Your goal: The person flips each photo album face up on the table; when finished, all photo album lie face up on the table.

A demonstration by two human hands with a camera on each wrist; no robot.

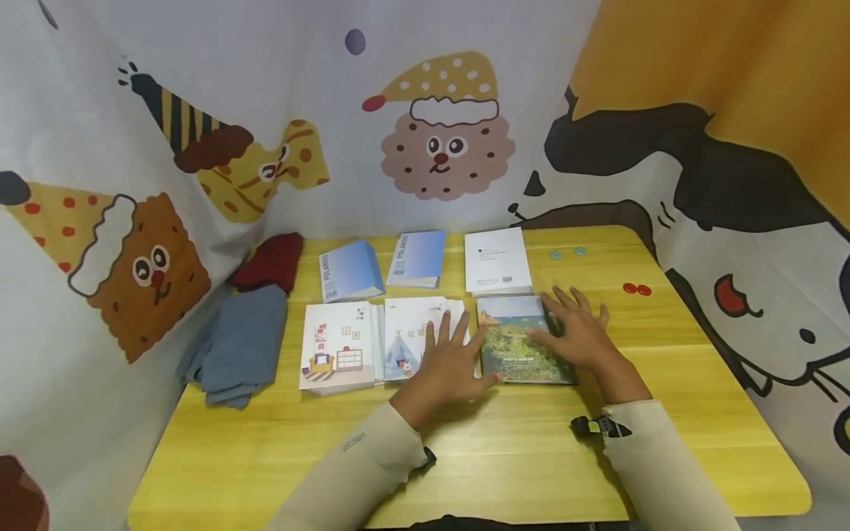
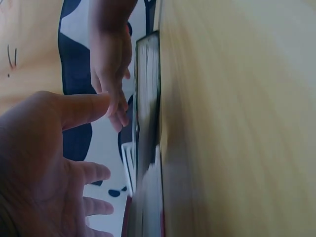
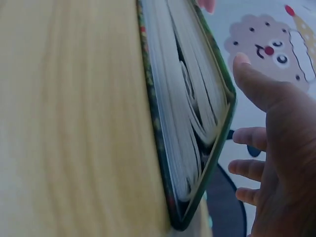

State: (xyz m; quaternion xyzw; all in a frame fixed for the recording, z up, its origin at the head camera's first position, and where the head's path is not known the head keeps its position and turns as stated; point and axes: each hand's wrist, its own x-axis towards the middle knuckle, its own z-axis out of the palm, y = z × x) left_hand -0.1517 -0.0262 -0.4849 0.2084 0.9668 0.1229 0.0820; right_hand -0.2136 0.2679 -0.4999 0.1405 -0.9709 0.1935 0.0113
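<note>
A green photo album (image 1: 514,350) with a landscape cover lies on the yellow table. Over its right side, my right hand (image 1: 579,332) is spread with fingers apart. My left hand (image 1: 448,369) spreads over the right part of a white album with a blue tent drawing (image 1: 401,354), its thumb reaching toward the green album's left edge. In the right wrist view the green album's spine and page block (image 3: 173,98) show beside the hand (image 3: 281,143), whose fingers are extended. The left wrist view has the left hand (image 2: 44,153) with fingers stretched out above the albums.
Left of the tent album lies a white album with a furnished-room cover (image 1: 339,354). Behind are two blue albums (image 1: 352,269) and a white one (image 1: 496,258). Folded grey-blue cloth (image 1: 246,339) and dark red cloth (image 1: 272,262) lie left; red discs (image 1: 636,289) and teal discs (image 1: 567,253) right.
</note>
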